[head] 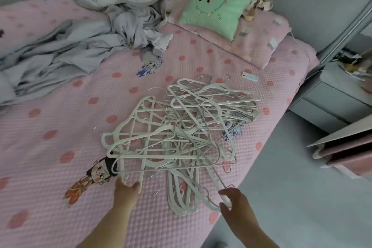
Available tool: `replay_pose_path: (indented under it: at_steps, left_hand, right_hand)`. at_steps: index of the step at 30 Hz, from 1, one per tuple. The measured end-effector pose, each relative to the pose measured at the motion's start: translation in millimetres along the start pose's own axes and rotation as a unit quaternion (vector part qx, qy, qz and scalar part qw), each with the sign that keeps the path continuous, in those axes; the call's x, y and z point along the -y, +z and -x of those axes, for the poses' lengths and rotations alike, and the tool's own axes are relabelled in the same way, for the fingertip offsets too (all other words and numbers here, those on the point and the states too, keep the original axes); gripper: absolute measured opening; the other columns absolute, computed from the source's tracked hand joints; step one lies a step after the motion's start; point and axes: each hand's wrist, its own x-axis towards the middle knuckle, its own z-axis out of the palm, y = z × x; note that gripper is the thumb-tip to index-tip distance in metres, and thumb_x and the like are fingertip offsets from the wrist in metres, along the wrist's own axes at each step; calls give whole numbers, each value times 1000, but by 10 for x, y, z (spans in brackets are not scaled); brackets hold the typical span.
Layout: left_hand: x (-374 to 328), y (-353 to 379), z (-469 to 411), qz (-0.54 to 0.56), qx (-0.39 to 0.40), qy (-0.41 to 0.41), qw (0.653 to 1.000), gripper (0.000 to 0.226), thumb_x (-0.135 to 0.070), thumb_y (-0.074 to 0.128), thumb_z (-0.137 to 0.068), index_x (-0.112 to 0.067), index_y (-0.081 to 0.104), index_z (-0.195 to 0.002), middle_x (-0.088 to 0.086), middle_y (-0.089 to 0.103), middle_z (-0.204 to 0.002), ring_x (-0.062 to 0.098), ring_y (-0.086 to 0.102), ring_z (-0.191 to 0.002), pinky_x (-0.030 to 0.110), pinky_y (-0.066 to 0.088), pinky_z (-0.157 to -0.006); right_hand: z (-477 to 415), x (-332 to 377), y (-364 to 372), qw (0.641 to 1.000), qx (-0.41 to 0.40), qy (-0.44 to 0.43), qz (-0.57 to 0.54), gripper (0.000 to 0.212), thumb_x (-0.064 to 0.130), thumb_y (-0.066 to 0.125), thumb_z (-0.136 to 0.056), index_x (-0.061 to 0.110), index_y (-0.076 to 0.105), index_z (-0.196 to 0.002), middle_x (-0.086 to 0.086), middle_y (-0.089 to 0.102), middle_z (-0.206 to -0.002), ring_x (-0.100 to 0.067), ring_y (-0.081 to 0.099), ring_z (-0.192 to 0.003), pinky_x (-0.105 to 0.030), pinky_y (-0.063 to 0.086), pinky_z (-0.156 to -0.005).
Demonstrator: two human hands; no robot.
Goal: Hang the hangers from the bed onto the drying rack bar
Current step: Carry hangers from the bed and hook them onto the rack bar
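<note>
A tangled pile of several white plastic hangers [181, 139] lies on the pink dotted bed cover [60, 127], towards the bed's right edge. My left hand [126, 189] rests at the pile's near left corner, fingers touching the lowest hanger there. My right hand [233, 201] is at the pile's near right corner, thumb and fingers curled around the end of a white hanger. The drying rack bar is out of sight.
Crumpled grey bedding [76, 46] covers the bed's far left. A green cushion [217, 6] and a pink pillow [259, 44] lie at the head. A small white tag [250, 76] sits beyond the pile. A grey nightstand [334, 94] and grey floor [291, 197] are at the right.
</note>
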Motion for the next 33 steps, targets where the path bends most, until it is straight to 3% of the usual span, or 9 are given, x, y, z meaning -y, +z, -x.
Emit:
replay_pose_path:
  at_steps: [3, 6, 11, 16, 20, 23, 25, 29, 33]
  left_hand:
    - [-80, 103, -86, -7, 7, -7, 1000, 62, -8, 52, -90, -1, 21, -144, 21, 33, -145, 37, 37, -130, 43, 33, -105]
    - [-158, 229, -40, -115, -17, 51, 992, 61, -17, 49, -93, -8, 20, -145, 16, 26, -150, 31, 27, -138, 43, 28, -112]
    - [-350, 491, 24, -328, -24, 135, 935, 59, -35, 35, -97, -24, 6, -147, 0, 1, -157, 19, 14, -144, 34, 17, -117]
    - [-440, 674, -106, -396, 44, 93, 912, 53, -36, 28, -99, -28, 6, -147, -3, 5, -156, 16, 7, -145, 34, 12, -117]
    - [-424, 733, -158, -445, 59, 95, 889, 49, -33, 26, -100, -28, 13, -146, -6, 7, -156, 14, 2, -145, 33, 8, -117]
    - [-403, 724, -158, -456, 54, 102, 883, 50, -30, 27, -100, -28, 10, -147, -7, 3, -156, 13, 0, -145, 32, 5, -117]
    - [-385, 715, -147, -456, 58, 105, 882, 51, -30, 27, -100, -29, 8, -147, -7, 0, -156, 12, -2, -145, 32, 3, -117]
    - [-325, 706, -133, -454, 61, 109, 882, 52, -31, 27, -100, -29, 5, -147, -6, -2, -156, 12, -2, -145, 31, 5, -117]
    - [-292, 691, -127, -443, 63, 110, 888, 53, -31, 29, -100, -29, 8, -147, -5, 2, -157, 12, 2, -145, 32, 9, -117]
  right_hand:
    - [-462, 114, -155, 999, -34, -20, 14, 39, 16, 45, -93, 22, 45, -131, 4, 35, -142, -14, 31, -133, -20, 27, -107]
    - [-930, 249, -419, 997, -60, -43, 34, 40, 16, 45, -93, 19, 43, -133, 0, 30, -146, -18, 26, -135, -26, 23, -111]
    - [-1607, 364, -732, 995, -14, -57, 78, 44, 18, 45, -94, 16, 38, -137, -3, 38, -143, -21, 32, -133, -31, 27, -111]
    - [-2036, 513, -619, 994, 105, -13, 24, 50, 21, 48, -92, 13, 30, -138, -10, 57, -127, -27, 58, -110, -29, 46, -84]
    - [-2191, 540, -530, 992, 115, -5, 53, 30, 25, 45, -93, 11, 47, -120, -8, 62, -100, -22, 52, -82, -25, 37, -68]
    - [-2284, 508, -489, 995, 98, -11, 27, 23, 19, 38, -96, 5, 56, -91, -1, 49, -68, -23, 48, -76, -26, 36, -66]
    - [-2329, 474, -491, 998, 54, -2, -12, 28, 14, 34, -97, 7, 50, -74, 1, 45, -64, -24, 48, -76, -28, 38, -66]
    - [-2327, 379, -587, 996, -12, 3, -84, 25, 9, 31, -97, 10, 51, -112, -6, 55, -76, -25, 52, -66, -26, 38, -57]
    - [-2322, 264, -765, 996, -2, -39, -80, 27, 20, 36, -98, 9, 53, -116, 0, 52, -61, -15, 42, -49, -22, 29, -45]
